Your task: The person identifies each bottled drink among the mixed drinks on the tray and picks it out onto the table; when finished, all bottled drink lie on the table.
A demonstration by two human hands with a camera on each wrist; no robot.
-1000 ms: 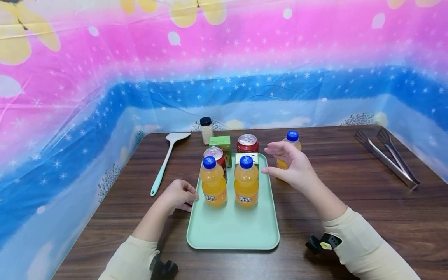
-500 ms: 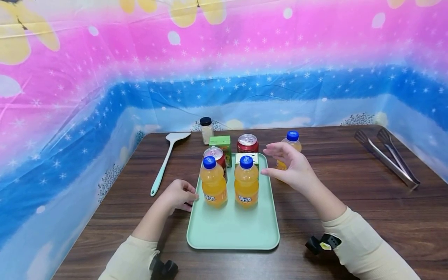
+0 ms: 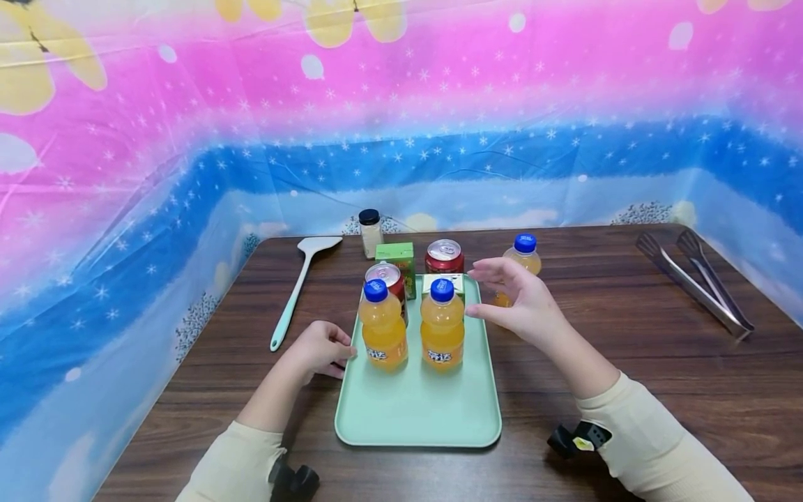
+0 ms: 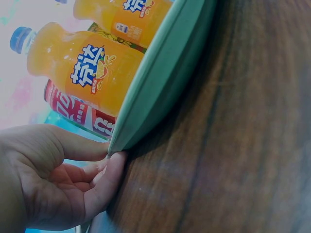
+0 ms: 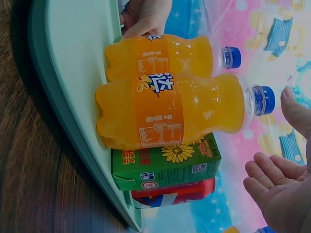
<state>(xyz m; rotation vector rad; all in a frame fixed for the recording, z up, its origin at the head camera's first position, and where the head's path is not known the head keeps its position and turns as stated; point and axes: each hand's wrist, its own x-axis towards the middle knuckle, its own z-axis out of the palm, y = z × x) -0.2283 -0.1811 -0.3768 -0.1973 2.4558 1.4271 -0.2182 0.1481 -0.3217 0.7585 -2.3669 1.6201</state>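
My left hand [image 3: 323,351] pinches the left rim of the green tray [image 3: 419,418]; the left wrist view shows thumb and finger meeting on the tray's edge [image 4: 146,104]. Two orange drink bottles with blue caps stand upright on the tray, a left one [image 3: 384,341] and a right one [image 3: 442,338]. My right hand [image 3: 523,303] is held in the air beside the right bottle, thumb and fingers apart, touching nothing. Behind the bottles are a red can [image 3: 392,279] and a green carton [image 5: 167,165]. A third orange bottle [image 3: 525,258] stands behind my right hand, partly hidden.
Another green carton [image 3: 401,261], a second red can [image 3: 444,258] and a black-capped jar [image 3: 371,237] stand toward the back. A spatula [image 3: 295,300] lies at the left, metal tongs [image 3: 696,286] at the right. Patterned cloth [image 3: 401,167] hangs around the table.
My right hand has shifted slightly left, toward the right bottle on the tray. My left hand stays at the tray's rim, and the items keep their places.
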